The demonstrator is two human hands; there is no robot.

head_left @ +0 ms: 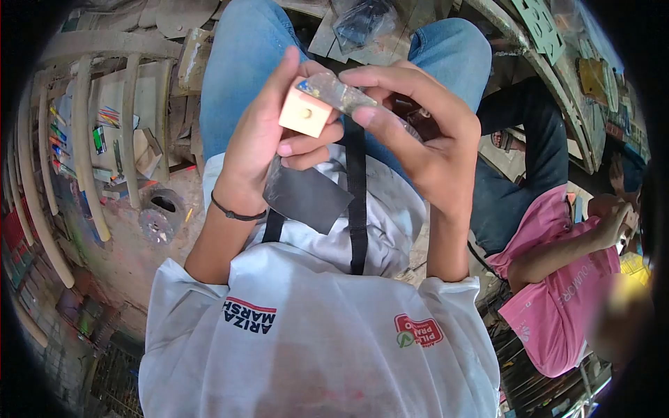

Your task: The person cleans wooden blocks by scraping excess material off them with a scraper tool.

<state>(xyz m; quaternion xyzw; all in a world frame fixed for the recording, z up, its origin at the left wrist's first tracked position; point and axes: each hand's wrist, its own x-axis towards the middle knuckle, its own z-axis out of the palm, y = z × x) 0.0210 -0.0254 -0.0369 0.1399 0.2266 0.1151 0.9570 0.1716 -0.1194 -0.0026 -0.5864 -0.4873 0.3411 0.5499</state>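
A small pale wooden block [304, 113] with a round knob or peg on its face is held in my left hand [279, 125], the fingers wrapped behind and under it. My right hand [425, 129] pinches a clear plastic piece [338, 95] with blue and yellow marks, which touches the top right side of the block. More clear plastic trails under my right fingers. Below my left hand a dark grey sheet [309, 198] hangs over my lap, its upper end hidden near my left fingers.
At the right, a person in a pink shirt [550, 279] sits close by, hands raised. A curved wooden rail frame [83, 139] stands at the left, with pens and tools beyond. A tape-like roll [164, 202] lies on the floor. A clear bag [362, 24] lies between my knees.
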